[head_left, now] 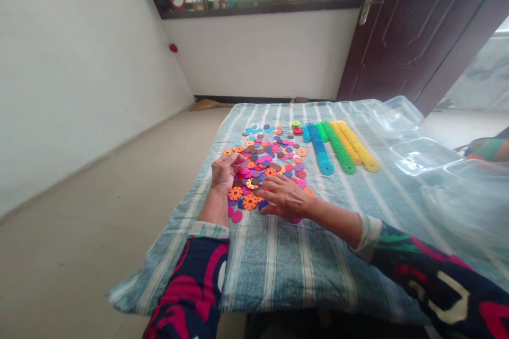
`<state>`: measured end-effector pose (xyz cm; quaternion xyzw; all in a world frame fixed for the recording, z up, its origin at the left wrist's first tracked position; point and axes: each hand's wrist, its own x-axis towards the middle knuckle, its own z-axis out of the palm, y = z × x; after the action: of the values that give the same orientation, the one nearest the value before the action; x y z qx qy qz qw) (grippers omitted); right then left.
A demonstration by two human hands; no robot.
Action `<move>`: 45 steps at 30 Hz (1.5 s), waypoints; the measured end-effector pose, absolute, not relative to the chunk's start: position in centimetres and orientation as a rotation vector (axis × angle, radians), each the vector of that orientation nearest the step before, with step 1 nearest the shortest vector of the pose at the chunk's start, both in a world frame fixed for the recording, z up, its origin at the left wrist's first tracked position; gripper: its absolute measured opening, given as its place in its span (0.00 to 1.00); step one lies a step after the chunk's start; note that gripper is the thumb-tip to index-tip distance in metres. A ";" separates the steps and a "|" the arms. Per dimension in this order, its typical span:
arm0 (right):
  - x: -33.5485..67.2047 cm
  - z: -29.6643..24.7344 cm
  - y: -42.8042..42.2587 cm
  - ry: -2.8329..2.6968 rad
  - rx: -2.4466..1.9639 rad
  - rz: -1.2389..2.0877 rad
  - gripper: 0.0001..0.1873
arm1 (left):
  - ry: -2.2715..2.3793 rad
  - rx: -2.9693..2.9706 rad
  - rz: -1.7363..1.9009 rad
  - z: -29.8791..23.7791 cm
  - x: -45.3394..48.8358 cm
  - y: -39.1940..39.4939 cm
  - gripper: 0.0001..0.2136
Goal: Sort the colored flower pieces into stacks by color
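Note:
A loose pile of flat plastic snowflake discs (267, 158) in orange, pink, purple, blue and brown lies on a blue-and-white striped cloth (278, 254). My left hand (225, 172) rests at the pile's left edge, fingers curled, tips touching the discs; what it grips is hidden. My right hand (285, 197) lies on the pile's near edge, fingers stretched flat over orange and pink discs. To the right lie rows of joined discs: a blue row (320, 148), a green row (339, 147), a yellow row (358, 145).
Clear plastic boxes (421, 156) and plastic wrapping stand at the cloth's right side. A short green and red piece (296, 127) sits behind the pile. Bare floor lies to the left, a dark wooden door (409, 26) at the back right.

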<state>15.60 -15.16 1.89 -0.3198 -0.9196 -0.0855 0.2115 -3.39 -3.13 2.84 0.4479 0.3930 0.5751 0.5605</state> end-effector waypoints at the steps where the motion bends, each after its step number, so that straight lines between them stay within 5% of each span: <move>1: 16.4 1.8 -15.8 -2.560 -0.887 -0.216 0.25 | 0.926 1.057 1.350 2.8 -3.3 -3.1 0.13; 19: 18.4 0.1 -12.5 -2.451 -0.972 -0.221 0.27 | 0.958 1.075 1.304 2.5 -3.0 -3.2 0.13; 45: 16.7 1.8 -11.6 -2.486 -0.982 0.000 0.12 | 1.027 1.134 1.245 2.8 -2.6 -2.8 0.14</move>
<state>16.68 -11.59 1.79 -0.3574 -0.9046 0.0001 0.2323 -2.64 -2.83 2.85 0.4795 0.4343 0.5265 0.5515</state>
